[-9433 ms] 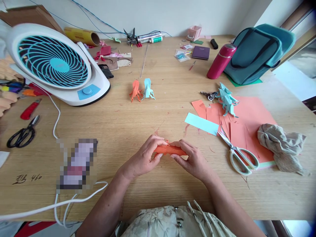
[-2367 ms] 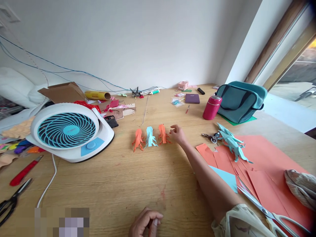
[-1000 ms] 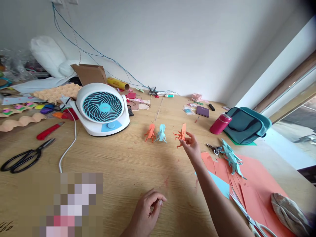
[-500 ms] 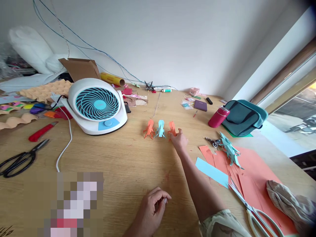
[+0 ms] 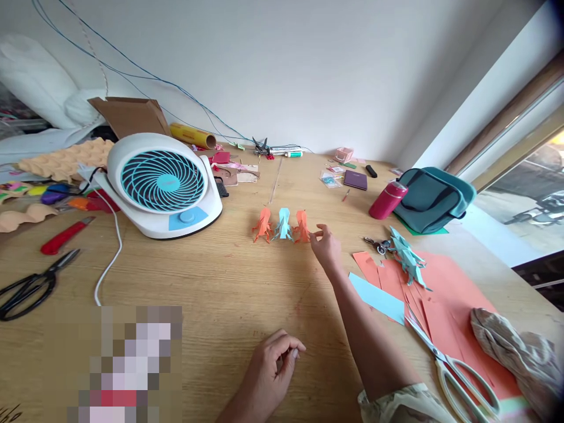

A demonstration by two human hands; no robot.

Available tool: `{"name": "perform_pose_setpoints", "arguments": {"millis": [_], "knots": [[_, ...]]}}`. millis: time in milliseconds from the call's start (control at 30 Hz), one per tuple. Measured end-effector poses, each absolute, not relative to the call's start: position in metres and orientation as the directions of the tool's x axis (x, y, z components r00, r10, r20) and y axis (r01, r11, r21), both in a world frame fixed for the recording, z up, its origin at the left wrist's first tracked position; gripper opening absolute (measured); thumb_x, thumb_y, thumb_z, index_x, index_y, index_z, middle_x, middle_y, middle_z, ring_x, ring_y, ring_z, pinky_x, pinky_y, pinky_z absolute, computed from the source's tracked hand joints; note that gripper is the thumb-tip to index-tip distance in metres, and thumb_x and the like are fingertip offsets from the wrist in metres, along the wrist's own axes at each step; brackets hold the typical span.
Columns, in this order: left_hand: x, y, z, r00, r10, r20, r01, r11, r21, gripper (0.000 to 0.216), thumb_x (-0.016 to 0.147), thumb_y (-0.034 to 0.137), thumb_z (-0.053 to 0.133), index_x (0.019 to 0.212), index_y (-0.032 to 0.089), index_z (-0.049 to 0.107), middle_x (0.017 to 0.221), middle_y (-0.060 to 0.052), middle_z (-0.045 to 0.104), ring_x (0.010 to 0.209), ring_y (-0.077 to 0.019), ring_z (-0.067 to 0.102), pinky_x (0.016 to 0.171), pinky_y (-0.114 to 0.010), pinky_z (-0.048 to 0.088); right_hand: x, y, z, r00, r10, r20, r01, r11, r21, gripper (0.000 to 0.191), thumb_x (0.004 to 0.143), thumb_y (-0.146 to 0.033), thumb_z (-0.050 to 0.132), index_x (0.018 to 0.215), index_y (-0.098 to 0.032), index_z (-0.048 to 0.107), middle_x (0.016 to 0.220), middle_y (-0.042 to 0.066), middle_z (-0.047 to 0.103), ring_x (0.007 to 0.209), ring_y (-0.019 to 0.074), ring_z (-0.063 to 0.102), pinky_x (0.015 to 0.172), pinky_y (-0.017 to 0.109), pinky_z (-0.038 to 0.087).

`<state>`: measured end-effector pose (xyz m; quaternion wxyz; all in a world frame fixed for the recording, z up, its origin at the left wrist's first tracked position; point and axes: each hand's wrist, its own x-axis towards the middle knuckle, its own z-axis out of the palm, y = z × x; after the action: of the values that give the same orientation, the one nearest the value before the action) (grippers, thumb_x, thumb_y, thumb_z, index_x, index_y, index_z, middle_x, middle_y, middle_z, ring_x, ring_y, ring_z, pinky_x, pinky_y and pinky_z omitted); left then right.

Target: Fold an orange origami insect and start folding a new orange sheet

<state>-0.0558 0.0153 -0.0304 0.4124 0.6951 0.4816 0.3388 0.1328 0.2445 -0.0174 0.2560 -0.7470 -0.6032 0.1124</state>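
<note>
Three folded paper figures stand in a row on the wooden table (image 5: 211, 282): an orange one (image 5: 262, 224), a light blue one (image 5: 282, 223) and a second orange one (image 5: 302, 225). My right hand (image 5: 325, 245) is stretched out just right of that last orange figure, fingers loosely apart, with nothing in it. Close to me, my left hand (image 5: 273, 365) rests on the table with its fingers curled in and nothing visible inside.
A white and blue fan (image 5: 162, 183) with a white cord stands at the left. Black scissors (image 5: 27, 286) and a red cutter (image 5: 65, 235) lie further left. Orange paper sheets (image 5: 445, 282), a blue strip (image 5: 377, 297), white-handled scissors (image 5: 453, 369), blue paper figures (image 5: 405, 256), a grey cloth (image 5: 515, 352), a pink bottle (image 5: 388, 200) and a teal bag (image 5: 434, 197) lie right.
My right hand set the third orange figure down beside the blue one and has drawn slightly back from it. The left hand stayed curled near me.
</note>
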Motion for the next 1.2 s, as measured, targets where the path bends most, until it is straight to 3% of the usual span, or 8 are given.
{"name": "perform_pose_setpoints", "arguments": {"millis": [167, 500, 1200], "knots": [[-0.057, 0.016, -0.033, 0.309, 0.948, 0.076, 0.410, -0.205, 0.889, 0.023, 0.094, 0.016, 0.048, 0.088, 0.020, 0.070, 0.080, -0.003, 0.067, 0.073, -0.0149, 0.061, 0.067, -0.023, 0.044, 0.122, 0.239, -0.022, 0.119, 0.976, 0.181, 0.908, -0.034, -0.418, 0.047, 0.087, -0.033, 0.063, 0.133, -0.026, 0.055, 0.123, 0.011, 0.067, 0.115, 0.0294, 0.058, 0.093, 0.039, 0.039], [-0.058, 0.016, -0.038, 0.330, 0.942, 0.056, 0.403, -0.194, 0.894, 0.023, 0.095, 0.018, 0.047, 0.089, 0.021, 0.069, 0.080, -0.003, 0.064, 0.072, -0.0145, 0.060, 0.067, -0.023, 0.043, 0.117, 0.247, -0.035, 0.104, 0.971, 0.217, 0.949, -0.031, -0.314, 0.039, 0.092, -0.033, 0.057, 0.131, -0.025, 0.057, 0.119, 0.010, 0.066, 0.111, 0.0276, 0.057, 0.088, 0.036, 0.035], [-0.058, 0.017, -0.038, 0.333, 0.941, 0.057, 0.445, -0.210, 0.870, 0.023, 0.095, 0.020, 0.047, 0.089, 0.021, 0.070, 0.078, -0.003, 0.064, 0.070, -0.0147, 0.060, 0.065, -0.023, 0.043, 0.122, 0.242, -0.035, 0.109, 0.959, 0.262, 0.955, -0.028, -0.295, 0.040, 0.093, -0.030, 0.055, 0.133, -0.025, 0.055, 0.121, 0.012, 0.063, 0.108, 0.0278, 0.055, 0.086, 0.036, 0.035]]}}
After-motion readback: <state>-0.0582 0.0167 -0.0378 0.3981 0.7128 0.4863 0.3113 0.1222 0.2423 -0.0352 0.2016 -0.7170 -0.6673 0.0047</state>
